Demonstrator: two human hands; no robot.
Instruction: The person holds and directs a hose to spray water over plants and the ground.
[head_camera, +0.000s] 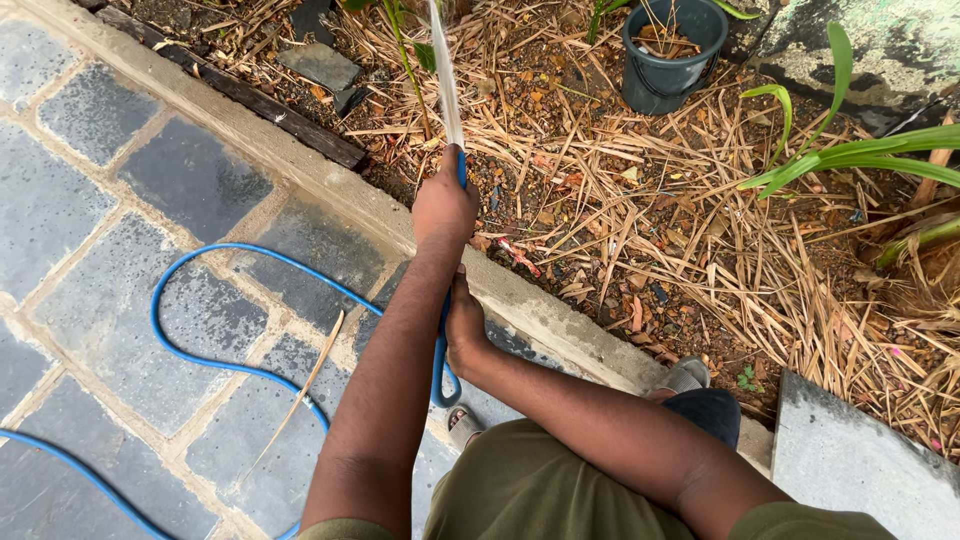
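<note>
My left hand (443, 205) is stretched forward and shut around the end of a blue hose (200, 345), just over the concrete curb (330, 185). A thin water jet (445, 75) shoots from the hose end towards the back of the garden bed. My right hand (464, 332) grips the same hose lower down, close to my body. Behind my hands the hose drops and loops across the grey paving stones (90, 250) to the left.
A dark plastic pot (668, 55) stands at the back of the bed. Dry straw and soil (650, 200) cover the bed, with green leaves (850, 155) at right. A grey slab (860, 465) lies at lower right. My sandalled feet (685, 376) stand by the curb.
</note>
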